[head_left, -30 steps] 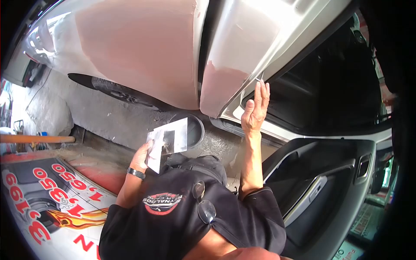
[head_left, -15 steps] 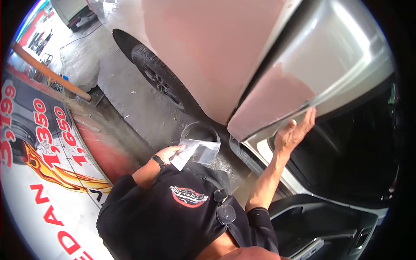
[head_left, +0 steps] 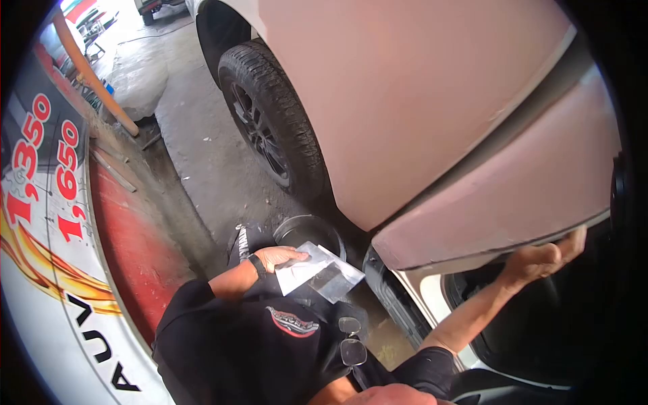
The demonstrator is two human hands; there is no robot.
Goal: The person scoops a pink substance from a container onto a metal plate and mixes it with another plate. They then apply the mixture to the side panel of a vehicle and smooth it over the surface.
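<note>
My left hand (head_left: 278, 257), with a black watch on the wrist, is closed on several thin white and grey sheets (head_left: 307, 272); their kind is not clear. A black bucket (head_left: 309, 229) stands on the ground just beyond them. My right hand (head_left: 543, 262) lies along the lower edge of a car panel (head_left: 499, 202) covered in pinkish filler or primer, beside a dark opening. Its fingers reach along that edge, and their tips are partly hidden. No tool shows in it. Across a dark gap is a larger pinkish panel (head_left: 405, 115).
A car wheel (head_left: 266, 121) is under the larger panel. A side step (head_left: 398, 293) runs below the opening. At left stands a printed price sign (head_left: 54, 223) beside a red surface (head_left: 125, 250). An orange pole (head_left: 94, 81) leans farther back over the concrete floor (head_left: 196, 135).
The view has shifted nearer the wheel and panels. My right hand has moved along the panel edge. My left hand still holds the sheets, now spread more apart.
</note>
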